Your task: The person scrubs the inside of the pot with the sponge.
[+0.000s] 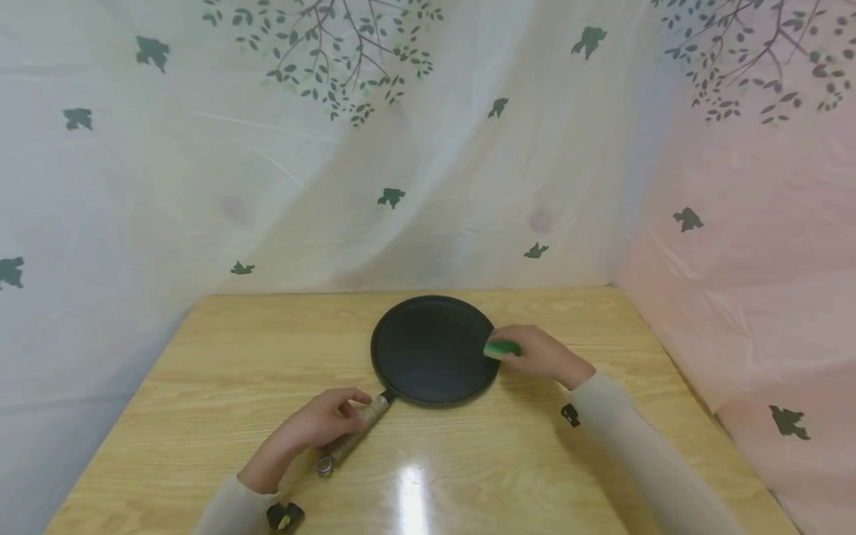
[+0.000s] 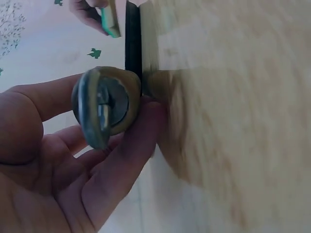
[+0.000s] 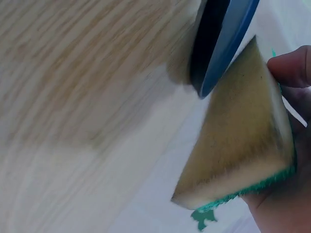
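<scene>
Here's the black pan [image 1: 431,349], down on the wooden surface [image 1: 501,468] | left hand [image 1: 321,422] pinching its handle [image 1: 346,446] | right hand [image 1: 540,355] pinching a green-and-yellow sponge [image 1: 501,348], right at the pan's edge!

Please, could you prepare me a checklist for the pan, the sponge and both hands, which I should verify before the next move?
1. Left hand holds the handle: ok, fingers and thumb are around it.
2. Right hand grips the sponge: ok, held by its edges.
3. Sponge's yellow side faces down: ok, the green side is uppermost.
4. Sponge touches the pan: not ok, the left wrist view shows a gap between them.
5. Pan's whole base rests on the table: cannot tell, its underside is mostly hidden.
6. Sponge is damp: cannot tell.
</scene>
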Available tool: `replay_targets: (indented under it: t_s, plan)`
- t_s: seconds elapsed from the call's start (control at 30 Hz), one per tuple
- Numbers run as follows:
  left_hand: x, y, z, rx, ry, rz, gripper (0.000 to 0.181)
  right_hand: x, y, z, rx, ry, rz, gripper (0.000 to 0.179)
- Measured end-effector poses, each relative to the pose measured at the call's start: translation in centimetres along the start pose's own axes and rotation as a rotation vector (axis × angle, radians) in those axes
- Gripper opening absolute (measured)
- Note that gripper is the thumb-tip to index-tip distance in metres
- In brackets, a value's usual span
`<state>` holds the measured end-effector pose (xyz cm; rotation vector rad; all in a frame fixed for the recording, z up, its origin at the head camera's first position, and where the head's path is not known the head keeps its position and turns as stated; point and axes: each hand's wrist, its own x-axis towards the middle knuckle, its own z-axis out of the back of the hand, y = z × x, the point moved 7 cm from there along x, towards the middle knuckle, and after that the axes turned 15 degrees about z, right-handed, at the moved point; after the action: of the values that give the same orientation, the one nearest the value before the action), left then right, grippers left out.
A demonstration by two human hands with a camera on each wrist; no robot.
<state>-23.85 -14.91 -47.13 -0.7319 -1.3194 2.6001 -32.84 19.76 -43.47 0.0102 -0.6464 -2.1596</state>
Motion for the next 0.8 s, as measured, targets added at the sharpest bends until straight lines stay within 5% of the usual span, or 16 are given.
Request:
replay_targets:
  t_s: [0.3, 0.8]
  plan:
    - [0.0, 0.4, 0.1, -0.047, 0.077, -0.017, 0.042, 0.8, 1.1, -1.6, -0.086, 0.154, 0.026, 0.034]
    - [-0.1, 0.7, 0.2, -0.013, 0.113, 0.008, 0.047, 0.7, 3.4, -2.4, 0.036, 0.232, 0.059, 0.034]
